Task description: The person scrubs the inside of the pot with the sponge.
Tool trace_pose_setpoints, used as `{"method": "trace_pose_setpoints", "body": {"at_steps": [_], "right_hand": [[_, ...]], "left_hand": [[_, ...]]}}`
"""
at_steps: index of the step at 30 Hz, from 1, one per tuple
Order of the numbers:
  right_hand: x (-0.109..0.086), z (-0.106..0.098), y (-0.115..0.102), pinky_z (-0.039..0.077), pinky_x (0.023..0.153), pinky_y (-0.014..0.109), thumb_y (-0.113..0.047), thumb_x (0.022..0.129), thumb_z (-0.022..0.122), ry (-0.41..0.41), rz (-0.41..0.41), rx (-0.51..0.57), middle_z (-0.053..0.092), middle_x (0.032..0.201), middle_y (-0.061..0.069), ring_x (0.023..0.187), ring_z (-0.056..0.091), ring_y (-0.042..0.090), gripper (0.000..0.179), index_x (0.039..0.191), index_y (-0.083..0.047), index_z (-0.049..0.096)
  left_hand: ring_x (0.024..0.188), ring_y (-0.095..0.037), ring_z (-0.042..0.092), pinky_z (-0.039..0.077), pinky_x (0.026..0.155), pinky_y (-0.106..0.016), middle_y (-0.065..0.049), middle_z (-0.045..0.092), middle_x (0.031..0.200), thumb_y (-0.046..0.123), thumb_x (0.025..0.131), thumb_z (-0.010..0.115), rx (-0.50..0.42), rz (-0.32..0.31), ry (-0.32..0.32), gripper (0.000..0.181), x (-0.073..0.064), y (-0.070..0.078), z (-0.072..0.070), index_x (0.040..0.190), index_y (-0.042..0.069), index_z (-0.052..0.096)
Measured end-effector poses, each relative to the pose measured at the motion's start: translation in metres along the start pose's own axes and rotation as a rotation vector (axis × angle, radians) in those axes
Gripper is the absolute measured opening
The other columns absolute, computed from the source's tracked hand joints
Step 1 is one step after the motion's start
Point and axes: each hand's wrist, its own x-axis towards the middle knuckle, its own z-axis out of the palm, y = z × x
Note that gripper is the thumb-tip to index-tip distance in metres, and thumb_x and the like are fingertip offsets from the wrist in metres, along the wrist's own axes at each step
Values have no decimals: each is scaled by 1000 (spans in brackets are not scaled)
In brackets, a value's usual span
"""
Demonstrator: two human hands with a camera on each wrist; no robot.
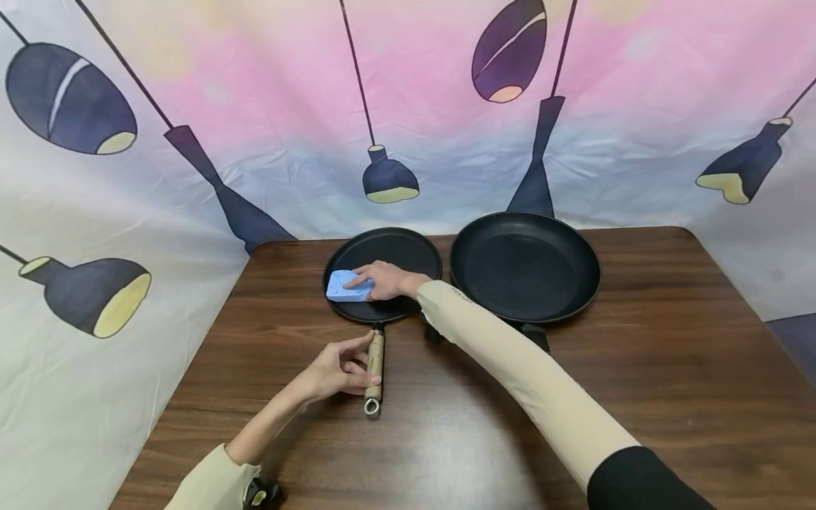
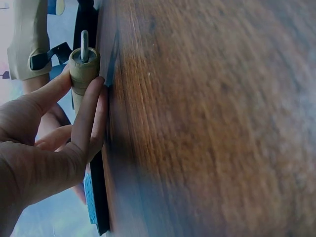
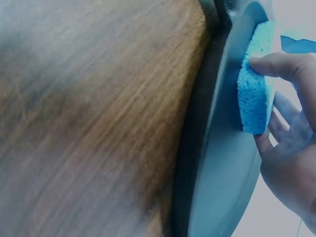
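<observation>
A flat, round black pan (image 1: 398,244) lies at the back left of the table. My left hand (image 1: 328,368) pinches its light wooden handle (image 1: 375,354) between thumb and fingers; a metal ring sticks out at the handle's end, also visible on the handle (image 2: 83,74) in the left wrist view. Over the pan, my right hand (image 1: 387,280) holds a blue sponge (image 1: 339,289) against the cooking surface, toward the pan's left side. In the right wrist view the thumb lies on one edge of the sponge (image 3: 254,103), with the other fingers partly hidden behind it.
A larger, deeper black frying pan (image 1: 523,265) stands just right of the flat one, its dark handle (image 1: 535,336) partly behind my right sleeve. The wooden table (image 1: 650,354) ends at a printed cloth backdrop (image 1: 287,106).
</observation>
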Motion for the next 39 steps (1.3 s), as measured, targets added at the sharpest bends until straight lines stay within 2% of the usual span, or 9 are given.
{"method": "trace_pose_setpoints", "body": {"at_steps": [4, 8, 12, 15, 19, 25, 28, 33, 39], "right_hand": [[-4, -8, 4, 12, 133, 50, -7, 98, 66, -19, -7, 49, 35, 166, 6, 157, 26, 28, 52, 146, -26, 58], [-14, -13, 10, 16, 132, 51, -5, 95, 69, -75, 7, 113, 39, 164, 5, 157, 26, 27, 52, 142, -26, 62], [-26, -19, 14, 27, 129, 47, -2, 93, 72, -136, 28, 146, 41, 162, 2, 156, 27, 26, 51, 137, -28, 67], [-34, -25, 16, 33, 126, 44, -1, 91, 75, -171, 38, 134, 44, 160, 1, 154, 30, 24, 50, 133, -27, 69], [-41, -34, 22, 35, 126, 42, -1, 90, 77, -210, 40, 89, 46, 159, 0, 153, 33, 23, 50, 131, -28, 71], [-52, -42, 30, 36, 124, 42, 6, 90, 73, -253, 89, 12, 39, 163, 3, 155, 28, 26, 52, 129, -29, 68], [-53, -40, 30, 33, 125, 44, 2, 91, 74, -237, 87, 2, 39, 163, 5, 155, 27, 28, 47, 127, -26, 67], [-52, -26, 27, 34, 125, 45, -12, 92, 78, -156, 19, 8, 49, 155, 6, 149, 37, 28, 36, 125, -23, 69], [-31, -9, 3, 40, 117, 52, -25, 92, 79, -61, -24, -74, 53, 148, 4, 138, 45, 29, 38, 128, -28, 65]], "left_hand": [[84, -7, 71, 66, 79, -33, -19, 55, 117, 7, 89, 80, 11, 4, 0, 89, 3, 3, -3, 160, 1, 26], [85, -7, 70, 66, 80, -34, -21, 55, 119, 8, 90, 79, 19, 12, -11, 90, 5, 4, -5, 161, 1, 24], [85, -7, 70, 66, 80, -35, -20, 55, 119, 8, 89, 80, 13, 10, 0, 91, 5, 2, -5, 161, 2, 24], [85, -7, 70, 66, 80, -35, -19, 55, 118, 9, 89, 80, 9, 8, 22, 91, 3, 0, -5, 161, 3, 24], [86, -7, 70, 66, 80, -35, -19, 54, 118, 11, 89, 81, 7, 12, 32, 92, 2, -2, -6, 161, 3, 24], [86, -8, 71, 65, 81, -35, -21, 56, 120, 12, 88, 82, -2, 4, 17, 94, 3, -3, -4, 161, 4, 24], [86, -8, 71, 66, 81, -35, -20, 55, 120, 11, 88, 82, -13, -5, 21, 94, 3, -3, -2, 161, 4, 25], [85, -7, 70, 66, 80, -36, -18, 53, 118, 11, 88, 81, -25, 0, 7, 93, 1, -2, 1, 161, 2, 23], [86, -7, 70, 66, 80, -35, -19, 53, 118, 12, 89, 81, -18, 10, 6, 92, -3, -2, 0, 161, 1, 24]]}}
